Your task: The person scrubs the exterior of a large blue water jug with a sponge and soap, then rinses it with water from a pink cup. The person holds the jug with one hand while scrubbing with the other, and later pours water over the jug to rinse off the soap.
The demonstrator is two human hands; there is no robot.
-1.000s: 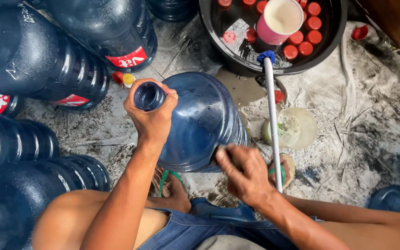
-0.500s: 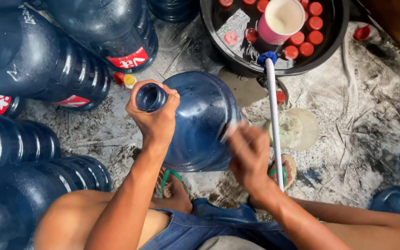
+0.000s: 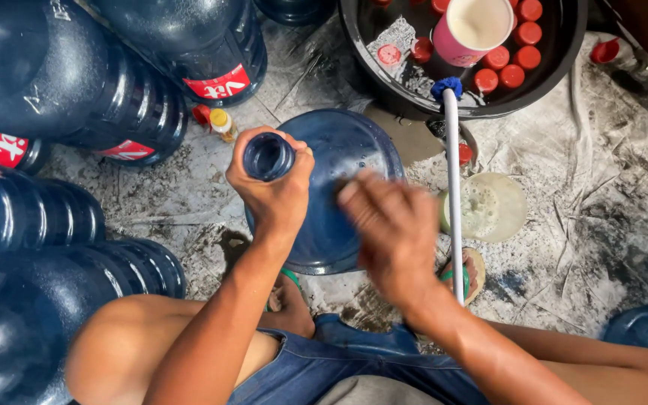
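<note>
Where the head camera looks straight down, a large blue water jug (image 3: 339, 187) stands upright at the centre of the frame on a stained grey floor (image 3: 579, 225). The left hand (image 3: 271, 191) is wrapped closed around the jug's open neck (image 3: 267, 156), fingers curled over the rim. The right hand (image 3: 391, 232) hangs over the jug's shoulder just right of centre; it is blurred, so whether it holds anything cannot be told, though the fingers seem loosely spread.

Just right of the jug, a white stick with a blue tip (image 3: 452, 180) runs from the middle of the frame up to a black basin (image 3: 564, 60) at the upper right. In the basin lie red caps (image 3: 511, 75) and a pink cup (image 3: 474, 30). Beside the stick, a pale round lid-like dish (image 3: 496, 206) lies on the floor. More dark blue jugs (image 3: 61, 97) lie crowded along the left edge and the upper left. A small yellow-capped bottle (image 3: 223, 124) lies near them, just above the left hand.
</note>
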